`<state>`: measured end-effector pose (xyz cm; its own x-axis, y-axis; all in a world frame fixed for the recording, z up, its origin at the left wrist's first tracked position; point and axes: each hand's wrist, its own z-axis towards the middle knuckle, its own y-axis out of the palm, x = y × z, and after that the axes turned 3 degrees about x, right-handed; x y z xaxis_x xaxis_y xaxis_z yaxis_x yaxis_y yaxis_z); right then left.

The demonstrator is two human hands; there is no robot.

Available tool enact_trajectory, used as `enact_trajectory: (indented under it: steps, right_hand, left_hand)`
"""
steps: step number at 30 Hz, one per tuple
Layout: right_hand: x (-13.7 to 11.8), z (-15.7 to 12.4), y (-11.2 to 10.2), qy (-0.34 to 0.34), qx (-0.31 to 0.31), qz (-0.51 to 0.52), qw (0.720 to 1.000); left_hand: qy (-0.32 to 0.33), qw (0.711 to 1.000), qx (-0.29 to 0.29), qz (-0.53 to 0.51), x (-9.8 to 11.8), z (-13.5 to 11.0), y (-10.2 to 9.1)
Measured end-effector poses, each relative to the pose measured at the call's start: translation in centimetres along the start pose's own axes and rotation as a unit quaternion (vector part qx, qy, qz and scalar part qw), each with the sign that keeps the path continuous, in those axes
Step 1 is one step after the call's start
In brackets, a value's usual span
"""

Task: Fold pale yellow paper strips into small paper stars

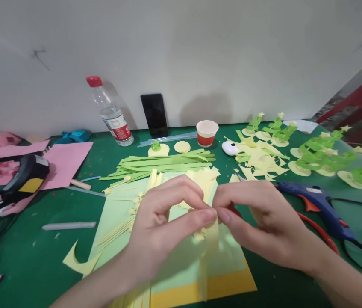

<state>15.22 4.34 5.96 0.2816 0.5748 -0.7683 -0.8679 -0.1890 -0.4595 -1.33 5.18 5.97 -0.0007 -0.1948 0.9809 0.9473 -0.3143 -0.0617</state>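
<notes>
My left hand and my right hand meet over pale green paper, thumbs and fingertips pinched together. Between them they grip one end of a pale yellow paper strip, which hangs down towards the front of the sheets. My fingers cover the pinched end, so its shape is hidden. Small yellow paper stars and thin yellow strips lie left of my left hand. Behind both hands are pale yellow paper pieces and a bundle of green paper strips.
A blue glue gun and red-handled tool lie at right, near green spiral paper trees and yellow scraps. Behind stand a paper cup, phone and bottle. Pink paper is at left.
</notes>
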Motion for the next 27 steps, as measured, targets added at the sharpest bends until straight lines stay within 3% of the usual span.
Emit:
enact_trajectory:
  steps: [5, 10, 16, 27]
  right_hand:
    - [0.11, -0.05, 0.35, 0.078, 0.057, 0.047, 0.994]
    - [-0.01, 0.0, 0.26, 0.086, 0.124, 0.054, 0.987]
    - [0.42, 0.0, 0.3, 0.098, 0.071, 0.147, 0.982]
    - [0.82, -0.17, 0.44, 0.049, 0.017, 0.15, 0.987]
  left_hand:
    - [0.007, 0.999, -0.02, 0.047, 0.18, 0.13, 0.18]
    - [-0.008, 0.993, -0.057, 0.101, 0.19, 0.17, 0.32]
    - [0.007, 0.994, -0.054, 0.098, 0.13, 0.24, 0.4]
    - [-0.015, 0.993, -0.102, 0.056, 0.05, 0.38, -0.03]
